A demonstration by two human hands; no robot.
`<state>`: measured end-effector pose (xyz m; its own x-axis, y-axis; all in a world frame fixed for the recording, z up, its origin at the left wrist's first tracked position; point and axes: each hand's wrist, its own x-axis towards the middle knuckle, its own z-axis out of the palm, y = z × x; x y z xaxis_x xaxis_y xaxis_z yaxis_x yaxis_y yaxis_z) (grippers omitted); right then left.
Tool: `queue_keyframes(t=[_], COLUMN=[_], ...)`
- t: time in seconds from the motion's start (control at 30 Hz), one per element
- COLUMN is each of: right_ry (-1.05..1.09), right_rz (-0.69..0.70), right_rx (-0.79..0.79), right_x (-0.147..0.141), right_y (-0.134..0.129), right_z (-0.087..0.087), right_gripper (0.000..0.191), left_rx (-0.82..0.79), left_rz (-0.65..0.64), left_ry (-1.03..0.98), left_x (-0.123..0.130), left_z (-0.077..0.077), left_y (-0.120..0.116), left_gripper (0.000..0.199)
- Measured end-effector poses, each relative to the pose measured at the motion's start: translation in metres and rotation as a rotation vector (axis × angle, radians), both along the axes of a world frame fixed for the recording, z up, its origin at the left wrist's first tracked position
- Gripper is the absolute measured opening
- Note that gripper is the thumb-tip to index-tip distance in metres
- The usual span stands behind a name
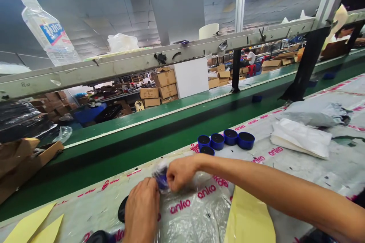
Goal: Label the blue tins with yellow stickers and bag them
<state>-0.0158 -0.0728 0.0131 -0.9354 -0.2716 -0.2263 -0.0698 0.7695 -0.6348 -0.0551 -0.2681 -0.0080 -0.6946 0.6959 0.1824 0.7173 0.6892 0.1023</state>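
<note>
A blue piece wrapped in clear plastic sits between my two hands at the table's edge nearest the belt. My right hand is closed like a fist against its right side, fingertips hidden. My left hand meets it from the left, fingers together and bent down round the plastic. Partly under that hand is a black round piece, and another dark round piece shows at the bottom edge. Several blue round pieces with black tops stand in a cluster beyond my right forearm.
Printed plastic film covers the table. Yellow sheets lie under my right forearm, others at lower left. White packets rest at right. Beyond runs a green conveyor belt, with a metal rail carrying a plastic bottle above.
</note>
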Motion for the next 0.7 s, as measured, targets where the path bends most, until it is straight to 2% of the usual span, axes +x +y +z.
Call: queue_keyframes(t=[0.07, 0.13, 0.27, 0.4, 0.47, 0.57, 0.7], right_ry=[0.033, 0.124, 0.374, 0.604, 0.659, 0.687, 0.708], right_rz=[-0.096, -0.203, -0.408, -0.472, -0.477, -0.498, -0.534], right_rx=[-0.114, -0.115, -0.036, 0.073, 0.107, 0.127, 0.133], right_x=[-0.012, -0.018, -0.014, -0.007, -0.007, -0.004, 0.023], right_y=[0.013, 0.021, 0.019, 0.011, 0.010, 0.014, 0.028], right_z=[0.000, -0.001, 0.011, 0.029, 0.033, 0.029, 0.021], right_gripper=[0.008, 0.015, 0.014, 0.018, 0.023, 0.023, 0.019], left_rx=[0.029, 0.068, 0.173, 0.274, 0.283, 0.259, 0.275], left_rz=[0.077, 0.165, 0.242, 0.238, 0.224, 0.221, 0.226], left_ry=[-0.013, -0.041, -0.081, -0.130, -0.171, -0.188, -0.108], left_x=[-0.006, -0.012, -0.024, -0.032, -0.035, -0.037, -0.028], left_z=[0.008, 0.016, 0.035, 0.050, 0.050, 0.044, 0.028], left_y=[0.005, 0.010, 0.015, 0.019, 0.022, 0.023, 0.013], left_gripper=[0.017, 0.016, 0.015, 0.012, 0.009, 0.011, 0.024])
